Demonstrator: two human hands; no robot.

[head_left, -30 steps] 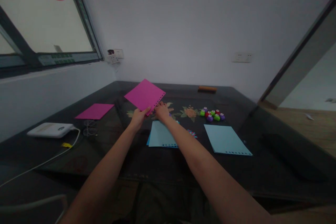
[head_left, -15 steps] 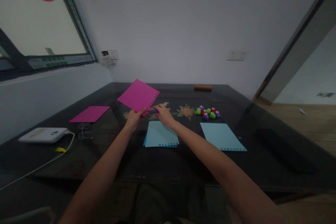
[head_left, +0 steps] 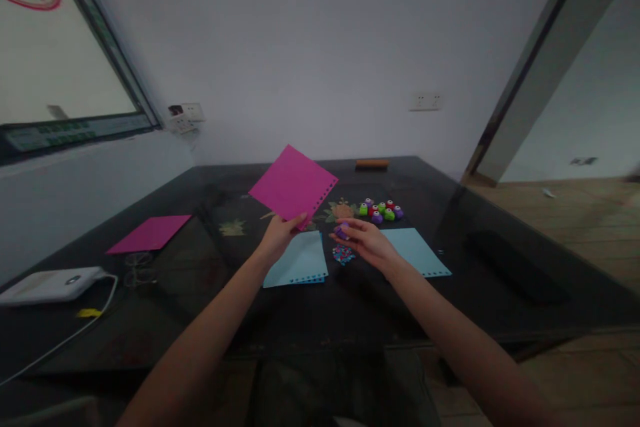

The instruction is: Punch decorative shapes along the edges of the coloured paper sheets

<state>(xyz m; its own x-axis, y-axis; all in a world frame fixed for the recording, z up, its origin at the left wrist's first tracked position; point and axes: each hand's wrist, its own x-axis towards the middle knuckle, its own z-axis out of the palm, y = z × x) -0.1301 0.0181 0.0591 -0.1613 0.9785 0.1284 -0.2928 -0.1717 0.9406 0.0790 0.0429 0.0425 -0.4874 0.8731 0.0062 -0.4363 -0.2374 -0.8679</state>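
Observation:
My left hand (head_left: 278, 237) grips the lower corner of a pink sheet (head_left: 295, 185) with punched holes along one edge, raised above the table. Between the fingertips of my right hand (head_left: 367, 242) is a small purple punch (head_left: 343, 231). Just below it lies a small pile of red and blue paper bits (head_left: 343, 254). Light blue sheets (head_left: 300, 260), stacked with a darker blue one, lie under and beside my left hand. Another light blue sheet (head_left: 415, 250) is partly covered by my right hand. Several purple, green and red punches (head_left: 381, 211) form a cluster behind it.
On the dark table (head_left: 300, 320), a second pink sheet (head_left: 150, 234) lies at the left, near clear glasses (head_left: 139, 269) and a white device (head_left: 53, 285) with a cable. A brown stick (head_left: 372, 163) is at the back, a black object (head_left: 515, 267) at the right.
Both hands have moved right, with the pink sheet still in my left. My right hand has come away from the sheet's corner with the purple punch, and the paper bits now show. The view has shifted.

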